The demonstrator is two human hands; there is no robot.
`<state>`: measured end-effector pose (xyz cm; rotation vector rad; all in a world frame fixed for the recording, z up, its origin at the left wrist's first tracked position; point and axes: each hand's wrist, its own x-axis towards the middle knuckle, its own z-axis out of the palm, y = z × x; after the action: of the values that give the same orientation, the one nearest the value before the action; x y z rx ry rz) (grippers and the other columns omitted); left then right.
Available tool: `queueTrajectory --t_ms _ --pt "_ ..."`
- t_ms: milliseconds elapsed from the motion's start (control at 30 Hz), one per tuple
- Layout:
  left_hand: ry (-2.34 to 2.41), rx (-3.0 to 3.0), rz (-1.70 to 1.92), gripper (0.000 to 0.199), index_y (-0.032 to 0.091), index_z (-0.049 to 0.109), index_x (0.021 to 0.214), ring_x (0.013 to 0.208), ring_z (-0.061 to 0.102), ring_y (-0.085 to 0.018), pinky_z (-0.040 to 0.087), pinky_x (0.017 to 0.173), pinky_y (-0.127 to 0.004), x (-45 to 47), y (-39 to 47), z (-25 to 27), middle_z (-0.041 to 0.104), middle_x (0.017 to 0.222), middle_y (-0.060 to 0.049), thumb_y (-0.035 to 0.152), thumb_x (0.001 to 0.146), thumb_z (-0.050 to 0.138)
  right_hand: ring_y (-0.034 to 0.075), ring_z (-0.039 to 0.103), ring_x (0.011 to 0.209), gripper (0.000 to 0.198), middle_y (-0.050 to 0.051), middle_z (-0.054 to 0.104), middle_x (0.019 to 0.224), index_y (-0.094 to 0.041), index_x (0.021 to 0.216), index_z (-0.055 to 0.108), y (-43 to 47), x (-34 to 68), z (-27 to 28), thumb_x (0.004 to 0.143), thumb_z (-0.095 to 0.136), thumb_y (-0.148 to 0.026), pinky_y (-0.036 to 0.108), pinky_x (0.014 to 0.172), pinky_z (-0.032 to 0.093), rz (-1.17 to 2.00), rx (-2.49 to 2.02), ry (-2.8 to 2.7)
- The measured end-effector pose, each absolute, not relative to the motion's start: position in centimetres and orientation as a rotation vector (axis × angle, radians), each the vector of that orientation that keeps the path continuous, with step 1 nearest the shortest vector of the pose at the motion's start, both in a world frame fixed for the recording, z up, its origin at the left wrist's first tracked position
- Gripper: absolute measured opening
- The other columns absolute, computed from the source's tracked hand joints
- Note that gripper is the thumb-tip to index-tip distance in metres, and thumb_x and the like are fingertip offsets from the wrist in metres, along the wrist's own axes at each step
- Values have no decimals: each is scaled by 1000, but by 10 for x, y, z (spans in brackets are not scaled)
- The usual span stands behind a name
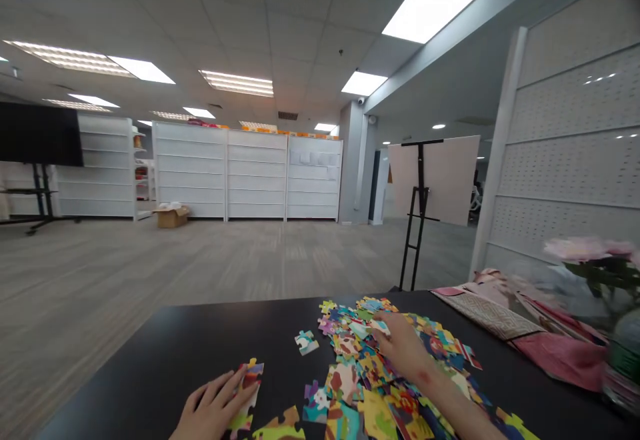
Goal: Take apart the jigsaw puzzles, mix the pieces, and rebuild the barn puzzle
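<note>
A heap of colourful jigsaw puzzle pieces (345, 380) spreads over the black table (165, 353). My right hand (403, 347) reaches into the heap, its fingers bent and closed on a white and blue puzzle piece (381, 327). At the lower left, my left hand (213, 405) lies flat with fingers stretched out, the tips resting on a few joined puzzle pieces (253, 372) that they partly cover. Just right of these is a yellow-green and brown piece (280, 427). One loose white and teal piece (306, 342) lies apart, left of the heap.
On the table's right side lie a pink and beige cloth bag (555, 347) and a clear vase (623, 353) with pink flowers (590, 250). Beyond the table stand a black easel (413, 227) with a board, white shelving panels (255, 173), a cardboard box (173, 217) and a screen (40, 135).
</note>
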<state>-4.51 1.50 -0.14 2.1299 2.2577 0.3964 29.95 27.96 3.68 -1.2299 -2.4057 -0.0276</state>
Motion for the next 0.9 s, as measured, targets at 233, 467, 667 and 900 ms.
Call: queueTrajectory --t_ms 233,467,667,900 --pt "2030 2073 479 85 30 44 152 145 37 -42 32 118 -56 -63 16 -12 36 162 -10 71 81 63 39 67 113 51 21 74 117 -11 116 71 317 244 35 68 57 -21 48 98 47 188 -1246 -2469" --pt "2102 1856 587 55 30 64 130 127 52 -36 44 106 -48 -49 11 6 59 139 -11 40 77 74 23 69 70 27 2 70 74 -24 92 63 272 184 53 81 48 -43 33 66 52 830 -842 -2408" --pt "1951 1409 1323 34 22 63 118 108 64 -23 51 86 -32 -44 7 29 68 120 -9 28 84 62 17 66 66 41 0 70 71 -24 76 48 178 127 28 73 74 -56 25 59 47 1717 -543 -2081" --pt "1603 1204 1570 22 15 65 94 64 65 -16 51 58 -26 -42 55 11 66 77 -3 29 77 64 22 70 77 51 2 72 74 -23 80 58 174 129 17 68 73 -70 28 63 53 1756 -686 -2009"
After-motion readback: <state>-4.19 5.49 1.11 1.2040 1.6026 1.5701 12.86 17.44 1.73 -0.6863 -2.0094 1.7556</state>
